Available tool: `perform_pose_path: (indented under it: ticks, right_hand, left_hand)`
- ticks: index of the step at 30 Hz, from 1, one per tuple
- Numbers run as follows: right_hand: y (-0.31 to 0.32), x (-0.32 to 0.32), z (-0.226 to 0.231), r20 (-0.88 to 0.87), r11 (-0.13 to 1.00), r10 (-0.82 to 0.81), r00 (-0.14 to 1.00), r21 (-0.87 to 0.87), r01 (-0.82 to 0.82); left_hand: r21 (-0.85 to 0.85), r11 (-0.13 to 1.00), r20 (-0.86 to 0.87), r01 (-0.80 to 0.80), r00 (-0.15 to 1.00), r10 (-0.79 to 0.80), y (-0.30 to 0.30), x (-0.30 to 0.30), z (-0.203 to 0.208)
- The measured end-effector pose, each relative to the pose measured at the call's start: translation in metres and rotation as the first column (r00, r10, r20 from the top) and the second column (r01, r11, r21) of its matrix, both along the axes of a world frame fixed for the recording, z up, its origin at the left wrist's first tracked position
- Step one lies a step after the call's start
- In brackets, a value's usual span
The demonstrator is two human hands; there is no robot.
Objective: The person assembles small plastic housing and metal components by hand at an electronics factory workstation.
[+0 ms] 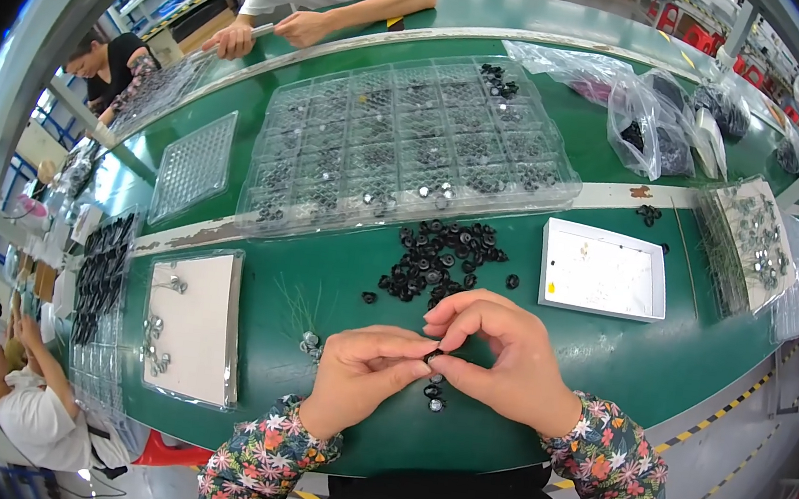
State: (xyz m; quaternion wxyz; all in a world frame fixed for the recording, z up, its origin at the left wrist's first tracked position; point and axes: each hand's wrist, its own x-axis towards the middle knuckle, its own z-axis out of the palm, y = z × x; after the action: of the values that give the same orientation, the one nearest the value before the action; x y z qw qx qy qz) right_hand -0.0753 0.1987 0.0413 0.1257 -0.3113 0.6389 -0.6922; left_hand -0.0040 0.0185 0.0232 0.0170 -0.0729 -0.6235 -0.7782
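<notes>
My left hand [361, 371] and my right hand [509, 356] meet over the green table. Their fingertips pinch a small black round part [434, 355] between them, mostly covered by the fingers. Just below the fingertips, a few small black pieces with a shiny silver one [436, 405] lie on the table. Beyond my hands spreads a loose pile of black ring-like parts [432, 265]. To the left of my left hand is a small cluster of silver round pieces [311, 344] with thin wires fanning away from it.
A large clear compartment tray [413, 133] holds many small parts. At right stand a white shallow box [604, 270] and a board with silver pieces [756, 231]. A pale wrapped board [199, 325] lies at left. Plastic bags [646, 120] sit farther back. Co-workers sit across and left.
</notes>
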Motion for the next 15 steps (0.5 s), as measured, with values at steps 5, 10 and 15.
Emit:
perform_pose_path:
  ticks: [5, 10, 15]
  right_hand:
    - [-0.001, -0.005, -0.002, 0.172, 0.992, 0.12, 0.978, -0.063, -0.111]
    - [0.002, -0.009, -0.004, 0.235, 0.986, 0.164, 0.958, -0.005, -0.167]
    - [-0.003, -0.012, -0.01, 0.256, 0.993, 0.109, 0.96, -0.066, -0.095]
  left_hand:
    - [-0.186, 0.982, -0.073, -0.035, 0.997, 0.021, -0.002, 0.004, 0.003]
    - [-0.153, 0.986, -0.084, -0.062, 0.995, 0.049, 0.004, -0.003, 0.001]
    - [0.083, 0.993, -0.004, -0.086, 0.996, 0.087, 0.002, -0.01, -0.01]
